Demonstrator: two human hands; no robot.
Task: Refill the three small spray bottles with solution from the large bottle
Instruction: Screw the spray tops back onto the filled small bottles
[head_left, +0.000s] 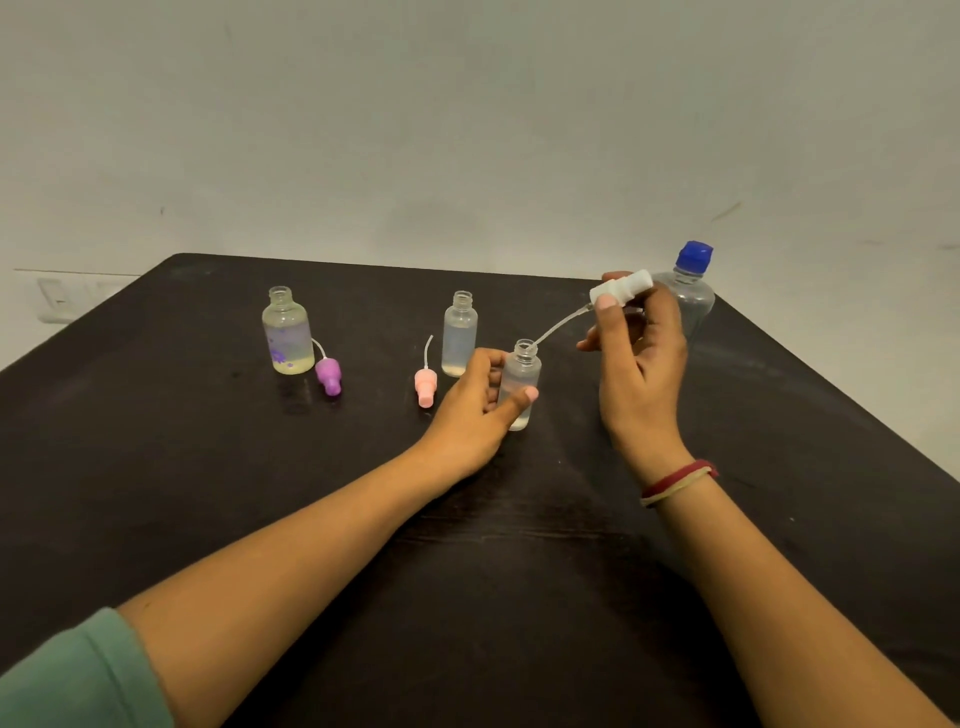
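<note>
Three small clear bottles stand uncapped on the black table (208, 493). My left hand (475, 410) grips the nearest small bottle (521, 376), which holds a little clear liquid. My right hand (641, 364) holds the white spray cap (621, 287) up and to the right, the end of its thin dip tube still at the bottle's mouth. A middle bottle (459, 332) stands behind, its pink spray cap (425, 387) lying beside it. The left bottle (287, 332) has purple print, with a purple spray cap (328, 375) lying at its base. The large clear bottle (688, 296) with a blue cap stands behind my right hand.
A pale wall rises behind the table, with a white socket plate (57, 300) low at the left. The table's far edge runs just behind the large bottle, and its right edge slopes down toward the lower right.
</note>
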